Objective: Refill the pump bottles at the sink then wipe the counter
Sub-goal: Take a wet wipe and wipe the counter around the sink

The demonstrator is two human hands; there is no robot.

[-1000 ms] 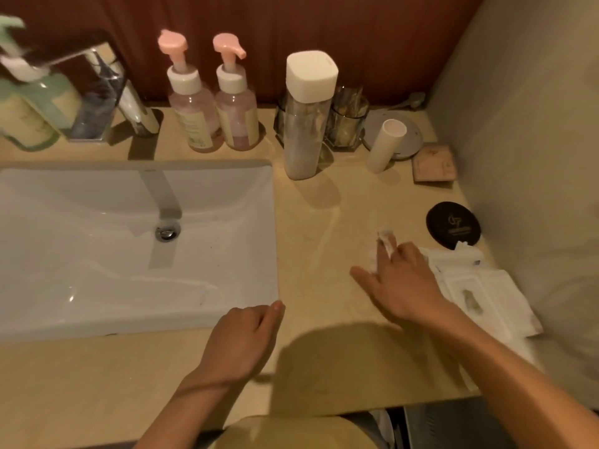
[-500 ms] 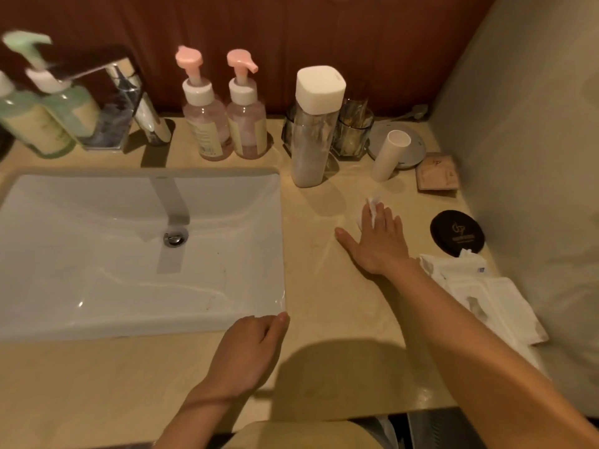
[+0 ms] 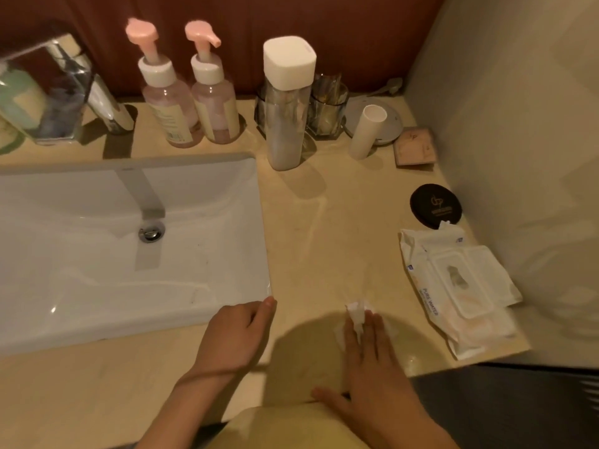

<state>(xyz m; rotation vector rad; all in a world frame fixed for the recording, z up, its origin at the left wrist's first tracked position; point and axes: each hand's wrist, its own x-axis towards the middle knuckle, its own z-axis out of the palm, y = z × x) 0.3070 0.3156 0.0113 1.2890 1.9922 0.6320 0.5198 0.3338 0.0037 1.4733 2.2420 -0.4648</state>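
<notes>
Two pink pump bottles (image 3: 168,108) (image 3: 214,102) stand side by side at the back of the beige counter (image 3: 324,228), behind the white sink (image 3: 97,254). My right hand (image 3: 369,361) lies flat with straight fingers on a white wet wipe (image 3: 356,314), pressing it onto the counter near the front edge. My left hand (image 3: 236,335) rests on the counter at the sink's front right corner, its fingers loosely curled and holding nothing. A green pump bottle (image 3: 16,105) shows partly at the far left.
A chrome faucet (image 3: 81,89) overhangs the sink. A tall bottle with a white cap (image 3: 287,102), glass holders (image 3: 327,108), a white tube (image 3: 368,131), a small pink box (image 3: 415,147) and a black round compact (image 3: 436,205) crowd the back right. A wet wipes pack (image 3: 460,290) lies by the right wall.
My right hand has drawn the wipe from the back of the counter, near the tall bottle, toward me to the front edge. My left hand has stayed at the sink corner.
</notes>
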